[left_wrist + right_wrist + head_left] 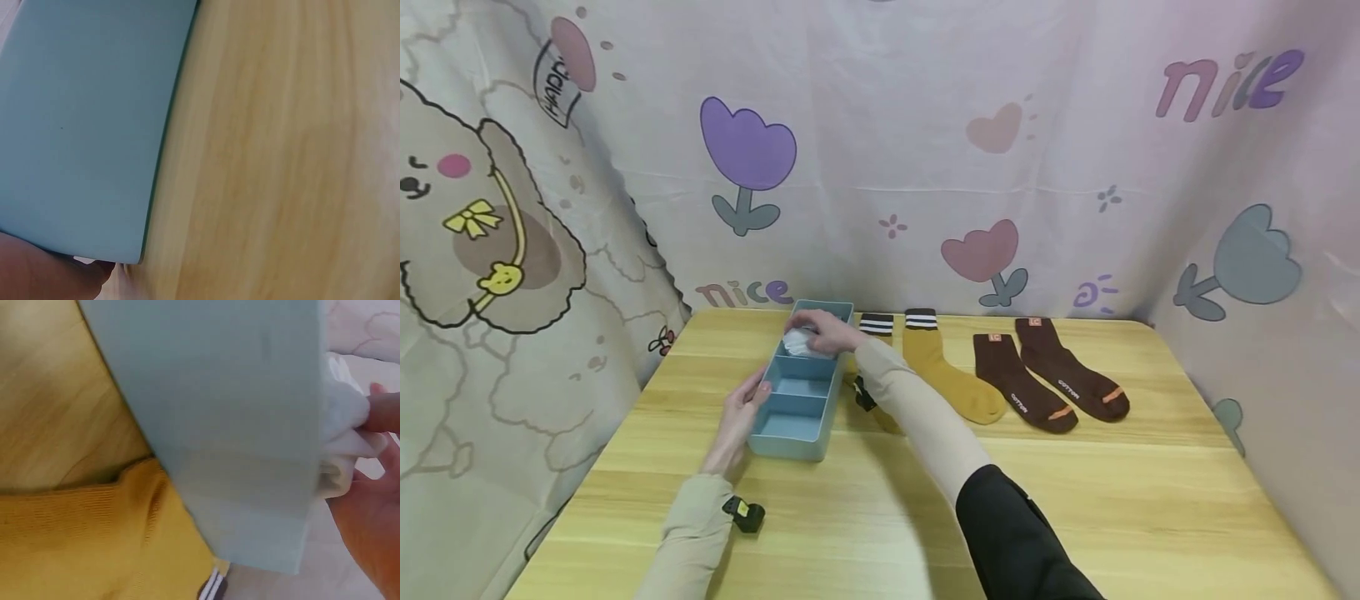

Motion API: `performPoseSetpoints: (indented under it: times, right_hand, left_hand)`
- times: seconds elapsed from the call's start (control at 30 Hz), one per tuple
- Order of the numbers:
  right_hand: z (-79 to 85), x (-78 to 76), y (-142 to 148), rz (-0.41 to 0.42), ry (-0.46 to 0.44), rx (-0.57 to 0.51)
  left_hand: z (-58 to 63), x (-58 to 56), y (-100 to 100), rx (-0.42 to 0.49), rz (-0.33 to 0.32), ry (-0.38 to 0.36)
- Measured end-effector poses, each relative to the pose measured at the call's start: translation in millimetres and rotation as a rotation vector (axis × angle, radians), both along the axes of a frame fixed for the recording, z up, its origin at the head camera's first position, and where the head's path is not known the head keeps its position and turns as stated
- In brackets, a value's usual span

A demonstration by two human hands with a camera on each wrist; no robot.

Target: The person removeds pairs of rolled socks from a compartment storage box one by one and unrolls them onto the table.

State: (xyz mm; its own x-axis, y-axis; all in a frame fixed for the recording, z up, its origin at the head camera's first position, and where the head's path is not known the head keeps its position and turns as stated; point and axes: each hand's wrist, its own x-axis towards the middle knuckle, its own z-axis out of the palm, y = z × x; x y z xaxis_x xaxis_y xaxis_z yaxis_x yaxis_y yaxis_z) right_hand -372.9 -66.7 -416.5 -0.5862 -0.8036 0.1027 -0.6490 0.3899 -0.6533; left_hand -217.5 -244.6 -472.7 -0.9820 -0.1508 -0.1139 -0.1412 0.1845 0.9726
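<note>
A blue-grey box point(788, 450) with three compartments stands at the left of the table. My left hand point(739, 418) grips its left side, thumb at the rim; in the left wrist view a finger shows at the corner of the box wall point(87, 125). Over the far compartment, my right hand point(829, 332) pinches a rolled white sock point(798, 342) between thumb and fingers. From the right wrist view, the white bundle bulges above the rim, and the box wall hides its lower part. Bare floors show in the middle and near compartments.
Two mustard socks with striped cuffs lie right of the box; one mustard sock point(951, 375) is partly under my right forearm. Farther right lie two brown socks, one nearer point(1018, 387) and one outer point(1067, 367). A printed curtain point(865, 150) hangs behind the table.
</note>
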Motion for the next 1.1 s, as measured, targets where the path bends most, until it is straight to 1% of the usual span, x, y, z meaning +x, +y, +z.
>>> performPoseSetpoints:
  times: [0.1,0.17,0.33,0.53,0.63,0.83,1.0,1.1]
  right_hand:
    - [7.0,7.0,4.9,-0.027,-0.024,-0.078]
    - [11.8,10.8,6.9,-0.029,-0.041,-0.122]
    - [21.0,18.1,13.9,-0.015,-0.062,-0.174]
    - [27.6,28.2,27.0,0.028,-0.053,-0.186]
    - [30.0,37.7,36.0,0.050,-0.056,-0.171]
    - [28.5,60.4,58.7,0.072,-0.097,-0.173]
    - [18.6,78.1,77.6,0.102,-0.085,-0.164]
    - [11.8,90.0,89.9,0.104,-0.077,-0.151]
  left_hand:
    - [-0.1,0.7,-1.8,-0.004,-0.014,-0.014]
    - [0.9,0.9,-3.4,-0.010,-0.022,-0.018]
    - [2.4,0.4,-4.9,-0.013,-0.025,-0.037]
    - [2.8,-0.8,-2.7,-0.005,-0.024,-0.040]
    - [2.7,-1.4,-2.4,-0.009,-0.026,-0.036]
    - [3.0,-3.6,-0.9,-0.007,-0.037,-0.037]
    - [2.4,-1.9,-2.5,-0.019,-0.036,-0.039]
    - [1.8,-1.4,-4.1,-0.030,-0.035,-0.034]
